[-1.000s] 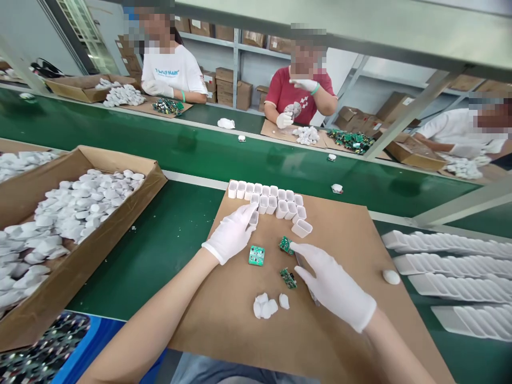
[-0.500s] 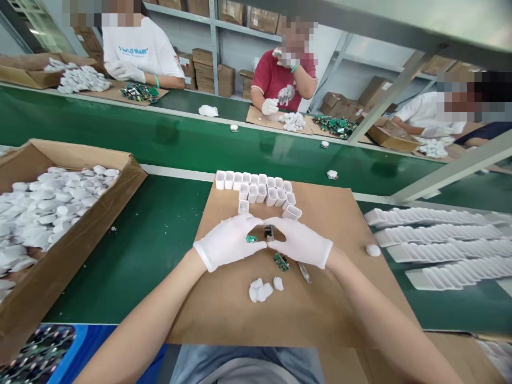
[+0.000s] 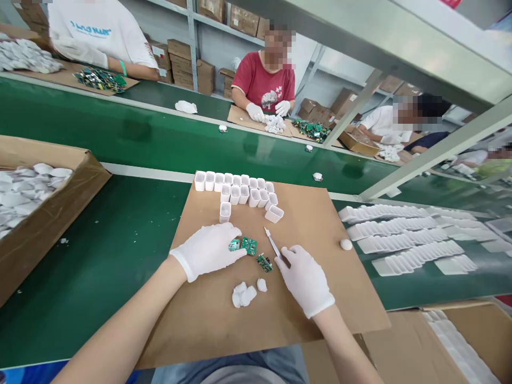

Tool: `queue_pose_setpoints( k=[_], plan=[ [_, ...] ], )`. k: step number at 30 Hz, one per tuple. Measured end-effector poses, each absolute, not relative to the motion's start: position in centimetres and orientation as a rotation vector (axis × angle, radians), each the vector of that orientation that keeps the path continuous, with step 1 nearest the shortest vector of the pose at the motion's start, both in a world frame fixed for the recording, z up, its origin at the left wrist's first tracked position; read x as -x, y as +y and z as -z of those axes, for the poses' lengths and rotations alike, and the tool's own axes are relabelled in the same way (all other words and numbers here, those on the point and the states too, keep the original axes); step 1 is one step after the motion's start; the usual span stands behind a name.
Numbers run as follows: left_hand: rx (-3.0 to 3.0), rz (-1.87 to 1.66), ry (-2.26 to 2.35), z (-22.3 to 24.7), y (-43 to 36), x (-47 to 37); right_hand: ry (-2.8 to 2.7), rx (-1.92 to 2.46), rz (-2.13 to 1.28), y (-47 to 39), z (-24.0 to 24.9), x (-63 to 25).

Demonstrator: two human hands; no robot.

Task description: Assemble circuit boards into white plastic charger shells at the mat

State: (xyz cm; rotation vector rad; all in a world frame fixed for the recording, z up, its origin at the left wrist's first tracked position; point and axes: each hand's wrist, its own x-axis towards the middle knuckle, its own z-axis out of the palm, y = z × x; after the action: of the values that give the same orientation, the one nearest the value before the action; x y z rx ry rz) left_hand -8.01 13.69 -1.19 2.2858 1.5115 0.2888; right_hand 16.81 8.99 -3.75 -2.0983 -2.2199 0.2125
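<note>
Two square green circuit boards lie side by side on the brown cardboard sheet (image 3: 200, 325), the left board (image 3: 234, 245) partly hidden by the white-gloved left hand (image 3: 208, 249) and the right board (image 3: 249, 246) in plain sight. The thumb and fingers of the left hand curve around the left board; whether they pinch it I cannot tell. A smaller-looking green board with dark components (image 3: 264, 262) sits tilted just beside them. The white-gloved right hand (image 3: 304, 281) is closed on a slim pale tool (image 3: 272, 242), whose rear end the glove hides, so its kind is hard to make out. Nearer the person are white rounded pieces (image 3: 244, 295); beyond the boards stand white open-topped plastic cups (image 3: 235, 194), one tilted. The brown cardboard tray (image 3: 60, 224) of white pieces is cut off at the left edge. Half a second ago the gloves met fingertip to fingertip around a board; now they are apart, and the tool, then lying on the cardboard, is in the right hand. Across the green bench (image 3: 160, 141), a co-worker in a red shirt (image 3: 266, 80) has lowered a raised hand.
</note>
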Motion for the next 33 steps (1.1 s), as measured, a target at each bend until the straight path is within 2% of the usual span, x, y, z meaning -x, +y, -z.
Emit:
queue_pose_setpoints(
  k=[5,11,15,19,21,24,33],
  plan=[
    [-2.318,-0.291,1.567,1.3,13.8,8.1,-2.096,2.180,-0.235,9.3,3.9,-15.4],
    [-2.288,-0.237,1.637,2.3,14.7,8.7,-1.864,2.137,-0.504,8.6,2.2,-18.2],
    [-2.046,-0.412,1.535,1.1,13.8,7.8,-1.762,1.953,-0.899,6.1,0.4,-19.9],
    [-1.543,-0.535,1.120,-0.7,11.7,5.9,-1.432,1.461,-1.575,4.1,-0.1,-18.4],
    [-1.323,-0.482,0.910,-1.1,10.8,5.0,-1.248,1.284,-1.755,3.7,0.0,-17.1],
    [-1.163,-0.442,0.777,-1.2,10.1,4.5,-1.216,1.262,-1.788,3.9,0.1,-15.7],
    [-1.224,-0.719,0.883,-2.3,10.7,5.9,-1.238,1.394,-1.700,4.5,-0.4,-14.3]
  ],
)
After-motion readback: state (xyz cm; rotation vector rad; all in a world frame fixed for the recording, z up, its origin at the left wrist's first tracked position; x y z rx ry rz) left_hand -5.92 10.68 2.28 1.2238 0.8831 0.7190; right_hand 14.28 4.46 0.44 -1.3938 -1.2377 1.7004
